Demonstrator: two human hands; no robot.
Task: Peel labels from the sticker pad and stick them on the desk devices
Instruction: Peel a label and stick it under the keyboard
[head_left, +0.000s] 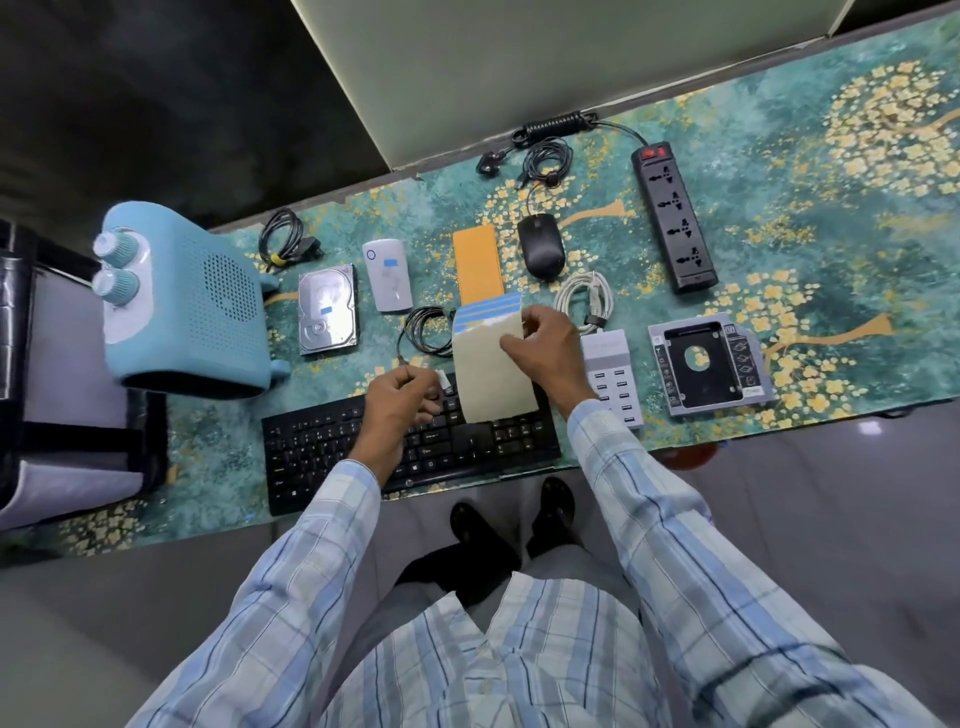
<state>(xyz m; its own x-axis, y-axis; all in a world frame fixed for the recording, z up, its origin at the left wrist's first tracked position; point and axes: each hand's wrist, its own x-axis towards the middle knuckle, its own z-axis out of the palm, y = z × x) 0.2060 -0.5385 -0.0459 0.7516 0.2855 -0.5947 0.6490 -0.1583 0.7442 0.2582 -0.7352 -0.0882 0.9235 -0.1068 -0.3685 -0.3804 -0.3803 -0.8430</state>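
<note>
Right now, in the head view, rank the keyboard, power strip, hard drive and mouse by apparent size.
1. keyboard
2. power strip
3. hard drive
4. mouse
The keyboard lies nearest the camera, which flatters it, but its lead is clear anyway.

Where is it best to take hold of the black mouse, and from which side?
Come from above and grip the mouse by its two long sides, near the middle. It lies flat, its back is rounded, and its cable leaves the far end.
</note>
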